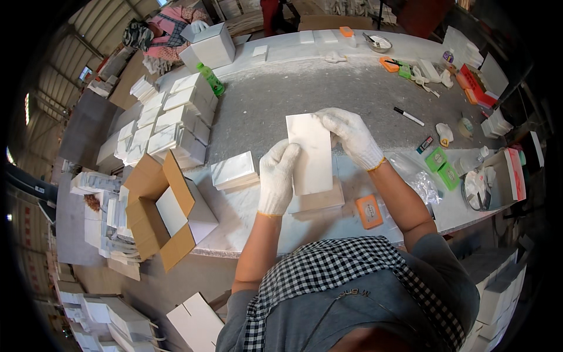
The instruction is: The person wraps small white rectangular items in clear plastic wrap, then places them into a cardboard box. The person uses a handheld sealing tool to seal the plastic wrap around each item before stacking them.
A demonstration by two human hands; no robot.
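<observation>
Both my hands wear white knit gloves and hold one white rectangular tile (312, 161) upright above the table. My left hand (278, 176) grips its left edge, thumb on the face. At the upper right corner, my right hand (350, 135) pinches the tile, its fingertips partly hidden behind it. Beneath the held tile lies a small stack of tiles (324, 202), partly covered from sight. Another low stack of white tiles (234, 170) sits left of my left hand. An orange block (369, 212) rests on the table below my right forearm.
An open cardboard box (157, 205) stands at the left table edge, before large tile stacks (176, 123) and a green bottle (211, 80). Rightward lie a marker (409, 116), green blocks (443, 168) and clear plastic wrap (413, 179). A co-worker (167, 29) handles a white box (210, 47) at far left.
</observation>
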